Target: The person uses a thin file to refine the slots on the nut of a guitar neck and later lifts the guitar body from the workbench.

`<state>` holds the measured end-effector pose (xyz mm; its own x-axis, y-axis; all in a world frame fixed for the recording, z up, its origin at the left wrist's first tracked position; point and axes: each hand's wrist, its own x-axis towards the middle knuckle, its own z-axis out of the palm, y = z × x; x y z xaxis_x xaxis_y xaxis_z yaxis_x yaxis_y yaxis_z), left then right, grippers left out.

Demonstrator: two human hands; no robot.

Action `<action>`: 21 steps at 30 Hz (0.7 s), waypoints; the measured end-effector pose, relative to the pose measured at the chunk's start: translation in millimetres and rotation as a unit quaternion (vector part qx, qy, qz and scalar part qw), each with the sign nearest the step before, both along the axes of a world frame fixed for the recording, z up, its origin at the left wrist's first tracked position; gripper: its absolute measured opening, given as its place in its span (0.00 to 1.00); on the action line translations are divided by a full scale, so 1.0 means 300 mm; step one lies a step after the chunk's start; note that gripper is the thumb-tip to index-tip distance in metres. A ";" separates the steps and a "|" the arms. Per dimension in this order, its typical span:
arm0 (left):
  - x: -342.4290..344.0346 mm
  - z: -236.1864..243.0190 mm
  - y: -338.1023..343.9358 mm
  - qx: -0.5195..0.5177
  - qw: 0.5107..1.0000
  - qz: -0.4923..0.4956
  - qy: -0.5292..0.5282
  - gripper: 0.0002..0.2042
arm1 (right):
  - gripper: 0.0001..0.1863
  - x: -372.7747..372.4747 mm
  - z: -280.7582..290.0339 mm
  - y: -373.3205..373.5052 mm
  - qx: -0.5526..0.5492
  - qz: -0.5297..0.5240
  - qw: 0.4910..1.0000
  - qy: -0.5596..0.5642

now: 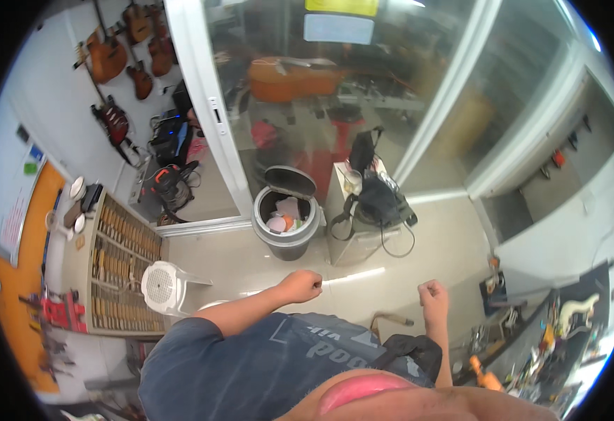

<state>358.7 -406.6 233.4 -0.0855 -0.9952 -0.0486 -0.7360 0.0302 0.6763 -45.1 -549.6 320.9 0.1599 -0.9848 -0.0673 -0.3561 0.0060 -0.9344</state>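
Observation:
My left hand (302, 286) is curled into a loose fist in front of my body, above the tiled floor. I see nothing sticking out of it. Further right, my right hand (432, 292) is also closed, held up with its knuckles away from me and nothing showing in it. Both hands are apart from every object. Ahead of my left hand stands a round grey trash bin (286, 235) with its lid tipped up and crumpled pale and orange waste inside. A black bag (380, 201) lies on a small cabinet (352, 247) beyond the gap between my hands.
A white plastic stool (166, 288) stands at left beside a rack of small slots (121, 263). Sliding glass doors (321, 126) close off the far side. Guitars (105, 57) hang at upper left. A cluttered workbench (542, 337) runs along the right.

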 end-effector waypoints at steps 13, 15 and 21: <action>-0.083 0.167 0.201 0.051 0.961 0.259 -0.088 0.18 | 0.09 0.505 -0.279 -0.260 0.166 0.358 0.919 -0.004; -0.003 -0.003 0.391 0.038 0.938 0.333 -0.093 0.19 | 0.13 0.659 -0.287 -0.264 0.116 0.472 0.874 -0.002; -0.019 -0.703 1.381 0.355 0.724 0.591 -0.035 0.24 | 0.12 1.019 -0.134 -0.185 0.105 0.574 0.812 -0.002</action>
